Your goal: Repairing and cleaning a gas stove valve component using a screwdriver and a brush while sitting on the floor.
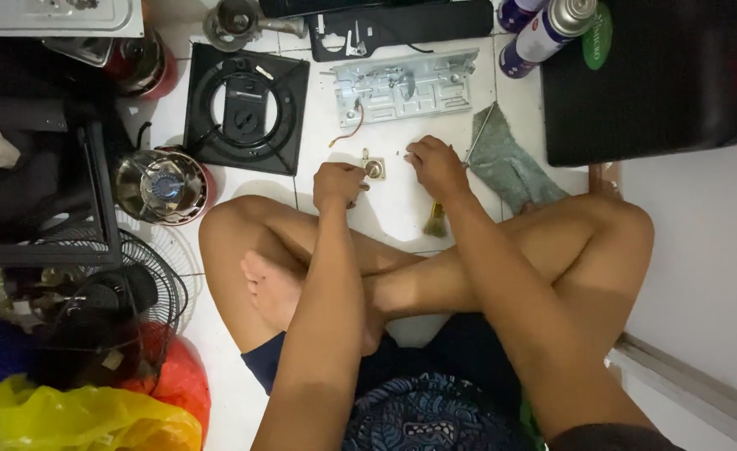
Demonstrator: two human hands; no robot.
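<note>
1. A person sits cross-legged on a white tiled floor (402, 209), both bare arms reaching forward over the knees to a small metal fitting with a round centre (374, 169) lying on the tiles just ahead of the shins.
2. The left hand (338, 184) is curled nearly closed, its fingertips touching the left edge of the small fitting (whether it truly grips it cannot be told).
3. The right hand (436, 164) is bent over just right of the fitting, fingers drawn in around a thin silver metal rod (478, 134) that slants away to the far right; how tight the hold is cannot be told.
4. A small brush with pale bristles (435, 221) lies on the floor near the right wrist.
5. A grey cloth (506, 163) lies crumpled to the right of the hands.
6. Farther off rests a flat silver perforated metal plate (404, 86), with a black square burner frame with a round ring (247, 107) to its left.
7. Two spray cans (544, 32) lie at far right beside a black case (652, 79).
</note>
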